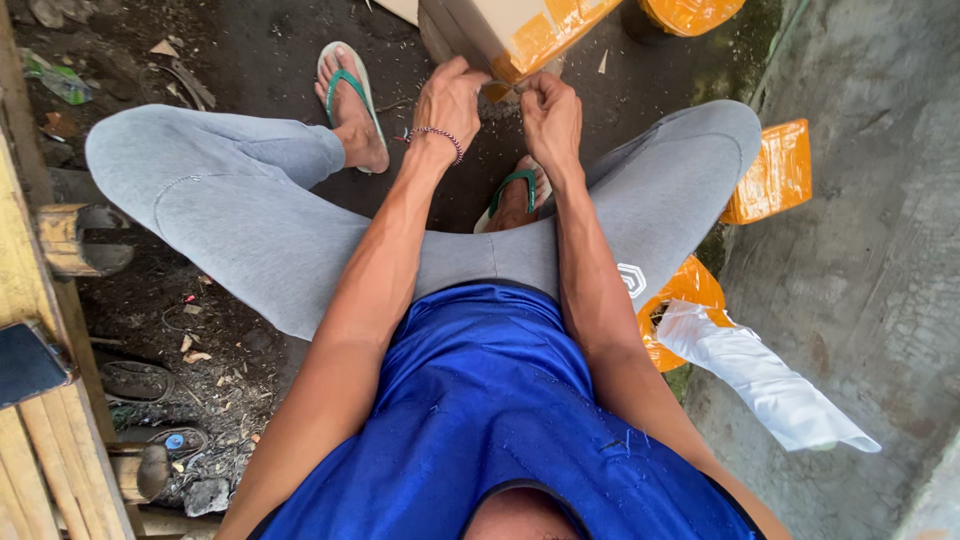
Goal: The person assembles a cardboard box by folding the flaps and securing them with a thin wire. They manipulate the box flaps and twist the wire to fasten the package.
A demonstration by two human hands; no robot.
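Both hands, left hand (452,98) and right hand (550,115), are clenched on the orange tape (535,38) at the near corner of the cardboard box (490,22) on the ground, tape mostly unpeeled.

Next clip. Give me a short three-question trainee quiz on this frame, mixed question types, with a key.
1. True or false: both hands are at the corner of the cardboard box taped in orange.
2. Which hand has a beaded bracelet on its wrist? A) left hand B) right hand C) neither
3. Fill in: the sandals on the feet have ____ straps.

Key
1. True: the left hand and right hand both sit at the box's taped corner; whether the fingers pinch tape cannot be told.
2. A: the bracelet circles the left wrist.
3. Green, as on the sandal near the left knee.
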